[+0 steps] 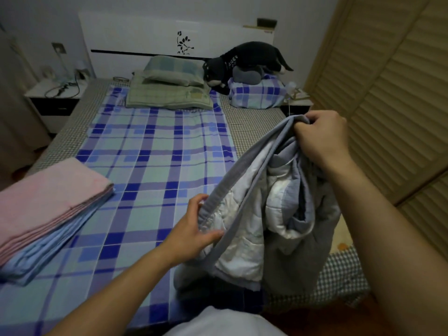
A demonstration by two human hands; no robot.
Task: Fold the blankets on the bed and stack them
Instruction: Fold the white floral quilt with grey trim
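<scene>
Resting at the left edge of the plaid-sheeted bed [150,151], a folded pink blanket [51,197] sits stacked on a folded pale-blue blanket [43,253] (two apparently done). Further right, the left hand [194,229] pinches the banded hem of a crumpled grey-and-white quilted blanket [271,209], which hangs over the bed's right side, while the right hand [322,139] clutches its upper edge. The step looks like finding corners; next it needs spreading out flat.

Home bedroom, plaid-sheeted bed [155,151], pillows [174,73], white headboard [145,32], nightstand [53,98], louvred wardrobe doors [400,93]
</scene>
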